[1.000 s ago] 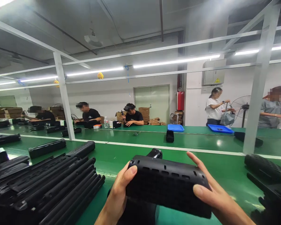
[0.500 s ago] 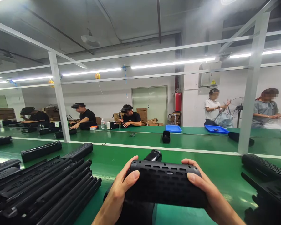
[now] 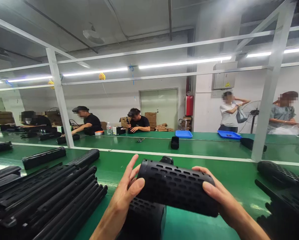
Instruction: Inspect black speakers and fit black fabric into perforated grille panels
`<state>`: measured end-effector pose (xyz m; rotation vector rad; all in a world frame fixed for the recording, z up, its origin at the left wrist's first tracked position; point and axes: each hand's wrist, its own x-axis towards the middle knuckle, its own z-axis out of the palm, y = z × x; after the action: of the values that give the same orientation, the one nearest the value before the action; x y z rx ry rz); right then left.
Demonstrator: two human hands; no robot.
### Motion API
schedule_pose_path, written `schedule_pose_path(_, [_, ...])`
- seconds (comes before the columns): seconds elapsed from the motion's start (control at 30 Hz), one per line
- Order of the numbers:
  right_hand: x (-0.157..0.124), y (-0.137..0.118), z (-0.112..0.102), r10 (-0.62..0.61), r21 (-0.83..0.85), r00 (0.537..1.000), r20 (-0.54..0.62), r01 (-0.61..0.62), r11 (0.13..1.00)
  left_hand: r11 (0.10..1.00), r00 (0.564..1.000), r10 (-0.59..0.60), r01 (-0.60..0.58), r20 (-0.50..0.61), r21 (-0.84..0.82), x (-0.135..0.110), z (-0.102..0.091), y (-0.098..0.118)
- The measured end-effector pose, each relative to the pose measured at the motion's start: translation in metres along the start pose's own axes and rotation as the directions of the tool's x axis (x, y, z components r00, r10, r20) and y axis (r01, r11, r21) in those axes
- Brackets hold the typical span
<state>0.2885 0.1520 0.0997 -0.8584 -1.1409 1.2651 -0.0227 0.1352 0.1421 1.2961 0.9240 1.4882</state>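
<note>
Left hand (image 3: 122,196) near 7 o'clock, index finger (image 3: 131,165) pointing to 1 | right hand (image 3: 221,196) between 4 and 5, fingers (image 3: 204,170) bent, thumb angled to 10 | forearms (image 3: 246,221) bare, entering from 7 and 5

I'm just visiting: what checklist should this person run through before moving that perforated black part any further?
1. Right hand gripping the perforated black part at its right end: ok.
2. Left hand gripping firmly: cannot tell; its thumb is at the left end, but a finger points up.
3. Held part level: not ok; it slopes down toward the right hand in this view.
4. Bare table directly below: not ok; another black part sits there.
5. Left hand apart from the stacked black parts: ok.
</note>
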Motion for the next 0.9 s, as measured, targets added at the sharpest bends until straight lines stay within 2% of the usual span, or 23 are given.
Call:
schedule_pose_path(0.1, [0.021, 0.012, -0.013, 0.055, 0.136, 0.983, -0.175, -0.031, 0.990, 1.000, 0.993, 0.027, -0.028, -0.117, -0.009, -0.005, 0.000, 0.014])
schedule_pose_path(0.17, [0.038, 0.027, -0.027, 0.134, 0.202, 0.932, -0.336, -0.067, 0.977, 0.997, 0.982, 0.060, -0.066, -0.178, -0.029, -0.008, -0.002, 0.023])
schedule_pose_path(0.23, [0.054, 0.047, -0.042, 0.209, 0.265, 0.860, -0.465, -0.090, 0.960, 0.994, 0.980, 0.078, -0.090, -0.182, -0.059, -0.012, -0.003, 0.031])
schedule_pose_path(0.37, [0.069, 0.080, -0.061, 0.324, 0.388, 0.765, -0.557, -0.106, 0.916, 0.992, 0.989, 0.105, -0.112, -0.107, -0.062, -0.018, -0.006, 0.035])
schedule_pose_path(0.47, [0.070, 0.088, -0.071, 0.336, 0.408, 0.730, -0.595, -0.087, 0.909, 0.991, 0.986, 0.133, -0.135, -0.105, -0.017, -0.020, -0.008, 0.032])
schedule_pose_path(0.57, [0.067, 0.086, -0.083, 0.306, 0.320, 0.732, -0.609, -0.126, 0.939, 0.986, 0.980, 0.164, -0.163, -0.112, 0.023, -0.022, -0.011, 0.032])
schedule_pose_path(0.67, [0.065, 0.087, -0.097, 0.304, 0.145, 0.696, -0.650, -0.280, 0.949, 0.975, 0.972, 0.205, -0.192, -0.120, 0.112, -0.026, -0.012, 0.039])
schedule_pose_path(0.8, [0.067, 0.093, -0.109, 0.271, -0.125, 0.665, -0.696, -0.484, 0.866, 0.933, 0.954, 0.261, -0.211, -0.146, 0.290, -0.035, -0.016, 0.049])
schedule_pose_path(0.9, [0.065, 0.088, -0.105, 0.197, -0.277, 0.671, -0.715, -0.529, 0.802, 0.902, 0.967, 0.208, -0.131, -0.148, 0.411, -0.048, -0.017, 0.041])
